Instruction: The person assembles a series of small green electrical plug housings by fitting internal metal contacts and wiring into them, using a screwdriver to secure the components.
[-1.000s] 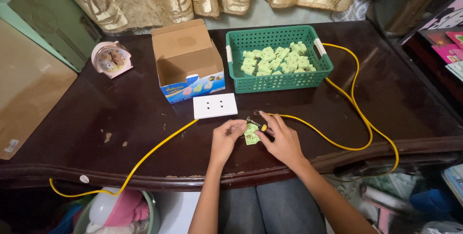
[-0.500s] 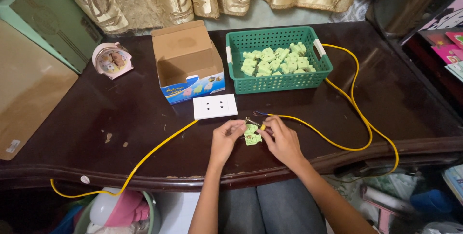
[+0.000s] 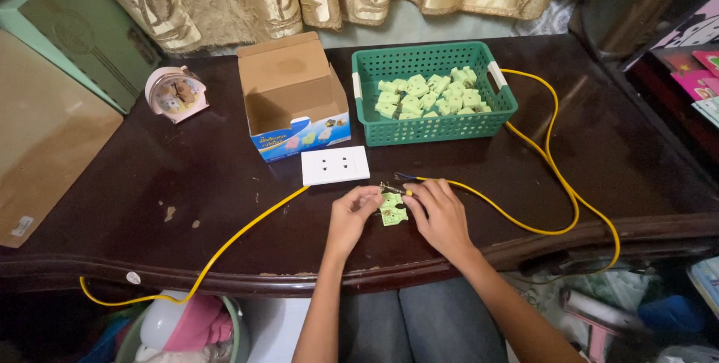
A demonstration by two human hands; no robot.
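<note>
- While both forearms reach up from the near edge of the dark tabletop point(image 3: 599, 153), the left hand point(image 3: 352, 213) and right hand point(image 3: 442, 217) meet just in front of the white socket plate point(image 3: 335, 165).
- The left hand's grip is pinched shut, thumb and fingertips on the left edge of a small green plastic part point(image 3: 392, 210).
- The right hand's fingers curl in around the part's right side, closed on it together with the stripped end of the yellow cable point(image 3: 524, 221).
- The part sits between the two hands, near the socket plate's right corner; I cannot tell whether it rests on the wood.
- Behind the socket plate stand an open cardboard box point(image 3: 293, 97) and, to its right, a green basket point(image 3: 433, 125) filled with similar green parts.
- Well left of the socket plate lies a pink alarm clock point(image 3: 174, 93).
</note>
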